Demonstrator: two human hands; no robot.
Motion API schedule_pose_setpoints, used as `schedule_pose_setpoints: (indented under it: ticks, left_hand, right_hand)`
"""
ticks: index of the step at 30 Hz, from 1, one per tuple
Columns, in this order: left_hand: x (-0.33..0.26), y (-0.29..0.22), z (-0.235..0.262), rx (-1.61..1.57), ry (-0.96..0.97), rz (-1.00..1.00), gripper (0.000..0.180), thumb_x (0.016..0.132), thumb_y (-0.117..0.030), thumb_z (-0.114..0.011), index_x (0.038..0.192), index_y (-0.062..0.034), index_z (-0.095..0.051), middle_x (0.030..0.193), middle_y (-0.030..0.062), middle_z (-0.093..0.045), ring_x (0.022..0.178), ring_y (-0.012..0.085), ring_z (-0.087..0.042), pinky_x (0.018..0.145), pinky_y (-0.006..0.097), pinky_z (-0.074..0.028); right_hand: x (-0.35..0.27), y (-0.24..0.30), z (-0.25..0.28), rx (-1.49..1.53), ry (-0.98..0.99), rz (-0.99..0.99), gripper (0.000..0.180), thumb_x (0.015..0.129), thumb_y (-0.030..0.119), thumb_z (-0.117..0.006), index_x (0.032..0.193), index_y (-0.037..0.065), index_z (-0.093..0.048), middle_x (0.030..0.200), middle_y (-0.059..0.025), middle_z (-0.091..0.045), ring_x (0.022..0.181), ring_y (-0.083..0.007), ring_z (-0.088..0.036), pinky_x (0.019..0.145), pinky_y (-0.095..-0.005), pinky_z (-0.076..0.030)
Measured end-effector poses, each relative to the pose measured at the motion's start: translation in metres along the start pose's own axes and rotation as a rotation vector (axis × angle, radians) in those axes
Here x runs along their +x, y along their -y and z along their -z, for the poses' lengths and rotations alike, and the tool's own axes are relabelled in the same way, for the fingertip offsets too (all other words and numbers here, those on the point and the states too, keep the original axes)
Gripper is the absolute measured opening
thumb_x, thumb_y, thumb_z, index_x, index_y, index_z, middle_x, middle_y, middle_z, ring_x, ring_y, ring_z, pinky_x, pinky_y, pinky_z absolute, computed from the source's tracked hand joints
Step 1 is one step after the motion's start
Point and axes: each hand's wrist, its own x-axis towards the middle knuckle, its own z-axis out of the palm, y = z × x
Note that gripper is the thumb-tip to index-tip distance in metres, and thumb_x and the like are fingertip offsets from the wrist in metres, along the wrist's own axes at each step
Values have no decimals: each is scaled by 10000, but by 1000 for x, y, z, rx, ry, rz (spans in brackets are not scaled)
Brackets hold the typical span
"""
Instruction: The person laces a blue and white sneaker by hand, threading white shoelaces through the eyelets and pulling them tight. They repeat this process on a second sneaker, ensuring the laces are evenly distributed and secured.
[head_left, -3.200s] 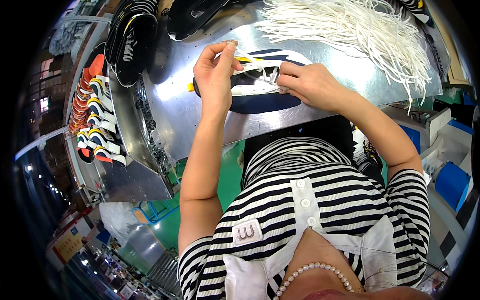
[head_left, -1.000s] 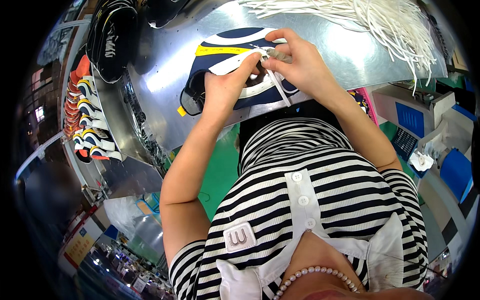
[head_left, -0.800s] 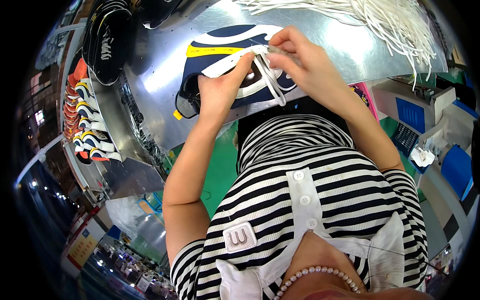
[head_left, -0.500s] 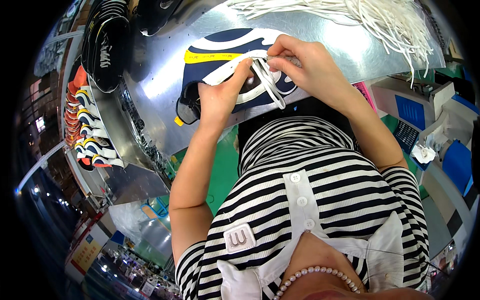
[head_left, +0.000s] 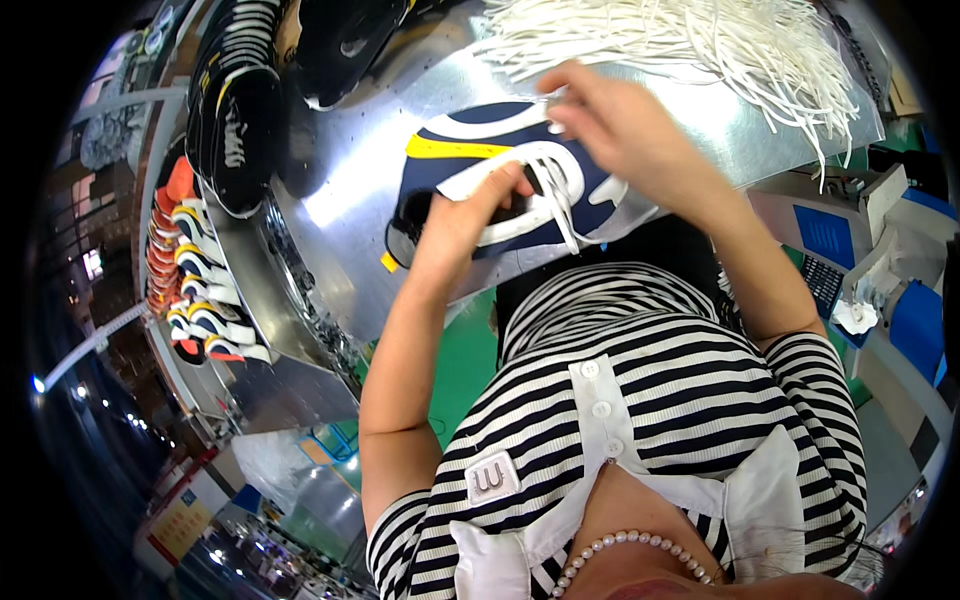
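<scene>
A navy shoe upper (head_left: 425,178) with white overlays and a yellow strip lies on the metal table in front of me. My left hand (head_left: 465,222) is closed on its near left part, with the thumb over the white edge of the opening. White shoelace (head_left: 558,195) strands cross the opening and hang over the near side. Just beyond the upper's far right side, my right hand (head_left: 605,120) is raised with bent fingers, smeared by motion. A small white spot shows at its fingertips, but whether it holds a lace end cannot be made out.
A heap of white laces (head_left: 680,45) covers the far right of the metal table (head_left: 345,195). Black shoe uppers (head_left: 240,135) lie at the far left. Stacked white, navy and orange uppers (head_left: 205,265) stand farther left. A keyboard (head_left: 822,282) is at the right.
My right hand has come off the laces at the opening and moved up and away from the upper. The upper and left hand appear slightly lower and farther right in the view.
</scene>
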Motion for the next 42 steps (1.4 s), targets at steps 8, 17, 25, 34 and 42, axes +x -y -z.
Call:
schedule_pose_setpoints:
  ticks: [8, 17, 25, 34, 42]
  left_hand:
    - [19, -4, -17, 20, -173, -19, 345, 819, -21, -740, 1149, -14, -640, 1094, 55, -681, 983, 155, -644, 883, 296, -500]
    - [-89, -83, 75, -1306, 30, -396, 93, 849, 20, -586, 903, -21, -522, 734, 11, -451, 627, 90, -395, 543, 279, -304]
    - [-52, -14, -16, 883, -284, -764, 177, 738, 3, -759, 890, -21, -670, 1027, 105, -635, 956, 232, -577, 832, 321, -467]
    - [-25, 12, -29, 828, -426, -656, 273, 755, -101, -811, 937, -5, -631, 893, 143, -655, 766, 271, -640, 705, 344, -501]
    - [-22, 8, -24, 811, -353, -473, 304, 764, -212, -811, 916, -19, -631, 791, 133, -678, 658, 315, -652, 601, 374, -505]
  right_hand:
    - [-1, -22, -49, 119, -88, -100, 245, 990, 204, -521, 1176, 46, -548, 817, -143, -669, 756, -288, -660, 697, -371, -504]
    - [4, -31, -54, 4, -185, -191, 274, 988, 230, -513, 1175, 30, -521, 828, -211, -667, 793, -402, -643, 730, -472, -493]
    - [7, -32, -42, 411, -259, -144, 278, 965, 201, -550, 1177, 21, -548, 767, -90, -665, 635, -196, -608, 610, -325, -479]
    - [-73, 10, -19, 378, -26, -128, 197, 974, 168, -561, 1095, 17, -526, 805, -109, -688, 701, -219, -677, 627, -313, -499]
    - [-80, 1, -29, 300, 57, -200, 164, 954, 150, -577, 1011, 6, -526, 790, -143, -694, 723, -307, -682, 640, -357, -509]
